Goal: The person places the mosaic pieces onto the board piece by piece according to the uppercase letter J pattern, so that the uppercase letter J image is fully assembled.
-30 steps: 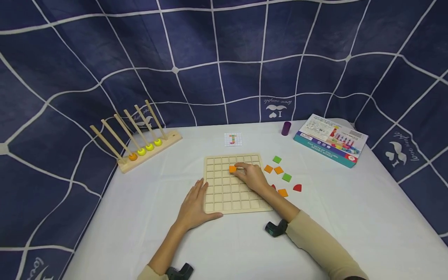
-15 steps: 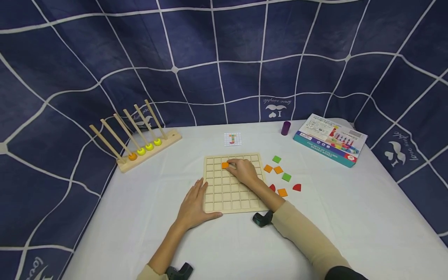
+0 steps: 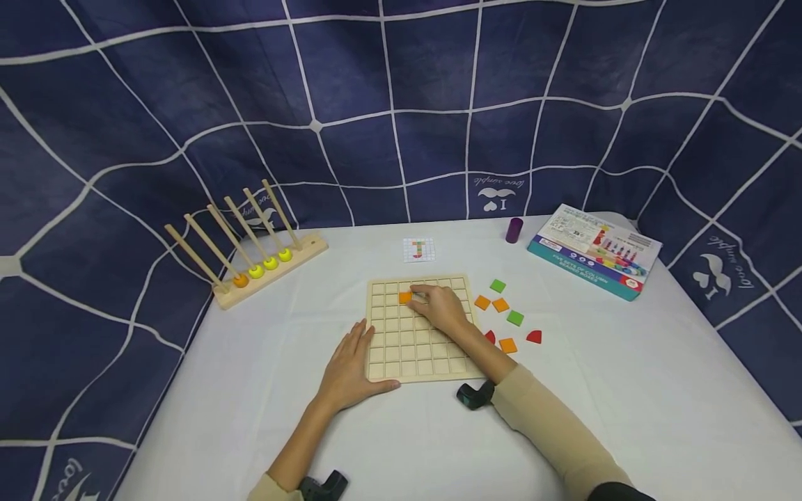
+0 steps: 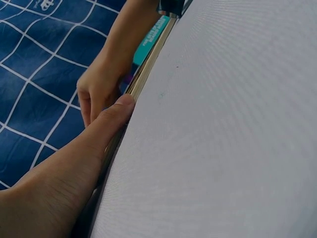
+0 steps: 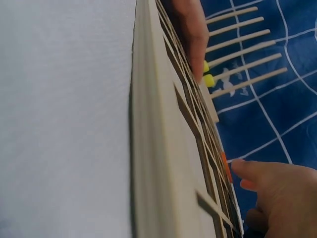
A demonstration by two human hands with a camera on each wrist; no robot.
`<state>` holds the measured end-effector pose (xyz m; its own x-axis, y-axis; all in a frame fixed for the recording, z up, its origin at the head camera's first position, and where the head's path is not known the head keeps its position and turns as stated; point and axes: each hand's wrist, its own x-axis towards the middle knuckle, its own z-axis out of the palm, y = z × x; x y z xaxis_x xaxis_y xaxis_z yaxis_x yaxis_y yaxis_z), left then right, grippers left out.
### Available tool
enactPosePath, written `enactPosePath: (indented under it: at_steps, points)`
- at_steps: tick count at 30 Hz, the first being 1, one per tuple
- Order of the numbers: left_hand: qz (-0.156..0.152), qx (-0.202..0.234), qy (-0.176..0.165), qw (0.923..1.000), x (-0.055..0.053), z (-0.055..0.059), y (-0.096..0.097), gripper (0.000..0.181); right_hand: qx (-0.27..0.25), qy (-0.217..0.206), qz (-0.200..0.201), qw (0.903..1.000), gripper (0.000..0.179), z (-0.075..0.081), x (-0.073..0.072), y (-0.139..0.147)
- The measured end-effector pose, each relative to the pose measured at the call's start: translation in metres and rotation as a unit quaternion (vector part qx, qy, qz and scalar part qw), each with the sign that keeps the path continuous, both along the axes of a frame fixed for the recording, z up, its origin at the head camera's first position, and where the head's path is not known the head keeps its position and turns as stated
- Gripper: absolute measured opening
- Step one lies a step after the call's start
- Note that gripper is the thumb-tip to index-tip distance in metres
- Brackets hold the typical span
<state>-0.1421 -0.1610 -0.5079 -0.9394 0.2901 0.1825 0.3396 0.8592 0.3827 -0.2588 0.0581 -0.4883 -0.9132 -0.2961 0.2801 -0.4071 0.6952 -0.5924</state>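
Note:
A wooden grid board (image 3: pixel 407 339) lies on the white table. My right hand (image 3: pixel 441 310) pinches an orange square tile (image 3: pixel 405 298) over one of the board's upper cells, thumb and index finger at its right side. In the right wrist view the same orange tile (image 5: pixel 226 167) shows edge-on at the fingertips. My left hand (image 3: pixel 347 369) rests with spread, straight fingers along the board's left edge, its thumb by the front left corner. In the left wrist view that thumb (image 4: pixel 124 101) lies along the board's side.
Right of the board lie loose orange tiles (image 3: pixel 500 305), green tiles (image 3: pixel 515 318) and red quarter-round pieces (image 3: pixel 534 337). Behind it is a small pattern card (image 3: pixel 418 250). A peg stand with beads (image 3: pixel 271 277) stands left, a purple cylinder (image 3: pixel 514 230) and a box (image 3: pixel 594 250) at the back right.
My right hand has carried the orange tile a little left and away from me across the board, then held nearly still over one cell. The left hand has stayed in place.

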Motion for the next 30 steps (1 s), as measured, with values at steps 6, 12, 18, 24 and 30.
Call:
enactPosePath:
  at_steps: [6,12,18,24,30]
  points:
    - [-0.001,-0.002,0.003,1.0,0.0,-0.001,0.001,0.118,-0.035,0.011,-0.018,0.9992,0.035,0.007,0.008,0.023]
    - [-0.004,0.0,0.012,0.9999,0.0,-0.002,0.001,0.118,-0.051,0.056,-0.045,0.9961,0.032,0.012,0.011,0.063]
    - [-0.001,0.005,0.022,0.9998,0.0,-0.002,0.0,0.118,-0.039,0.058,-0.098,0.9927,0.033,0.014,0.007,0.108]
    - [-0.003,0.007,0.022,0.9997,0.0,-0.002,0.0,0.118,-0.022,0.027,-0.135,0.9902,0.035,0.01,0.001,0.14]
    - [-0.006,0.011,0.022,0.9997,0.0,-0.003,0.0,0.118,-0.004,-0.038,-0.149,0.9881,0.039,0.004,0.0,0.152]
